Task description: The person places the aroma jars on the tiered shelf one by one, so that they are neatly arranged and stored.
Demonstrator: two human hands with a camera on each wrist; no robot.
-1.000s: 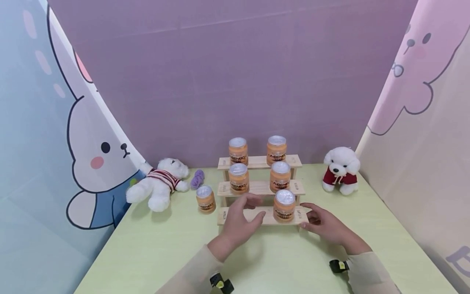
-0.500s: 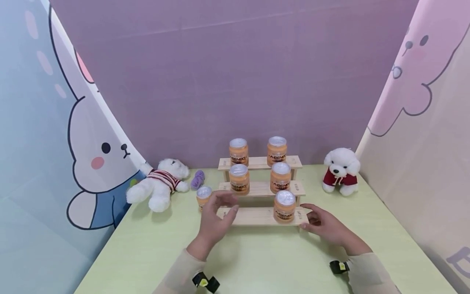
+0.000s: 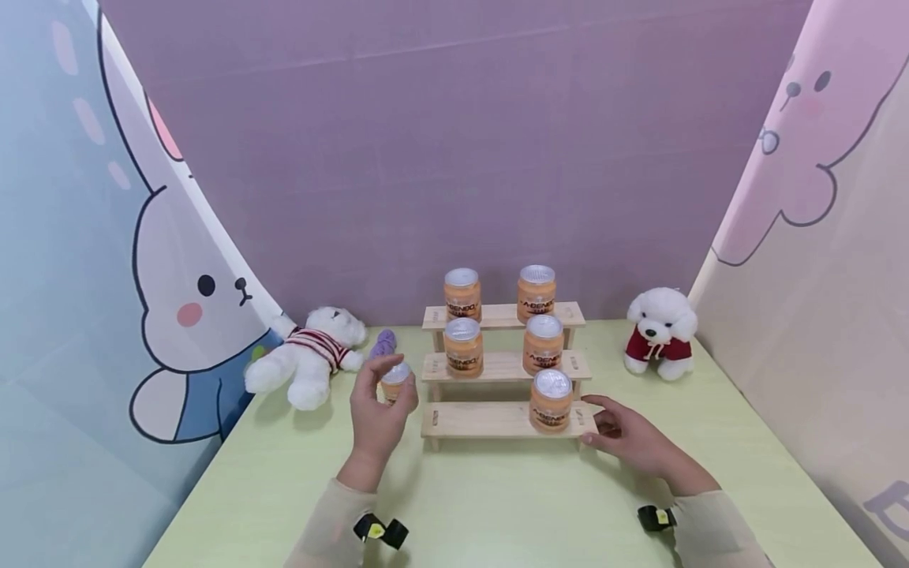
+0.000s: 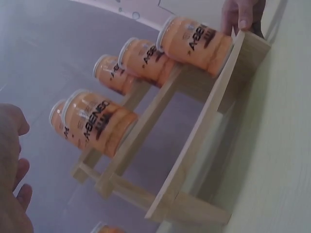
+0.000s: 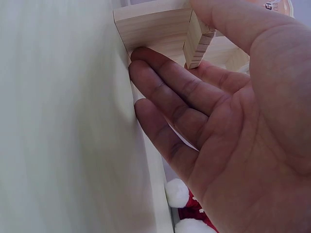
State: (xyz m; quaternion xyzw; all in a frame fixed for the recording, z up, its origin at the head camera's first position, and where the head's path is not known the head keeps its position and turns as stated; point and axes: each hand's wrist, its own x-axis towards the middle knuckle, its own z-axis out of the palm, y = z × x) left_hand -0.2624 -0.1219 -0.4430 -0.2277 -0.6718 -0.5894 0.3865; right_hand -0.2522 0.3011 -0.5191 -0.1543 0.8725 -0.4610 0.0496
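Note:
A three-step wooden display stand (image 3: 476, 420) bears several orange cans with silver lids. One can (image 3: 550, 404) stands at the right of its lowest step; the left part of that step is bare. Left of the stand, another orange can (image 3: 394, 377) is on the table, partly hidden by my left hand (image 3: 379, 426). That hand's thumb and fingers are spread in front of the can; in the left wrist view they look apart from it. My right hand (image 3: 628, 434) pinches the right end of the lowest step between thumb and forefinger, the other fingers (image 5: 165, 87) below.
A white plush toy in a striped shirt (image 3: 316, 347) lies at the left, near a purple bundle (image 3: 384, 344). A white plush dog in red (image 3: 659, 331) sits at the back right. Printed cloth walls surround the pale green table (image 3: 511, 505).
My left hand has moved left from the lowest step to the can on the table, which it now partly covers. My right hand keeps its place at the stand.

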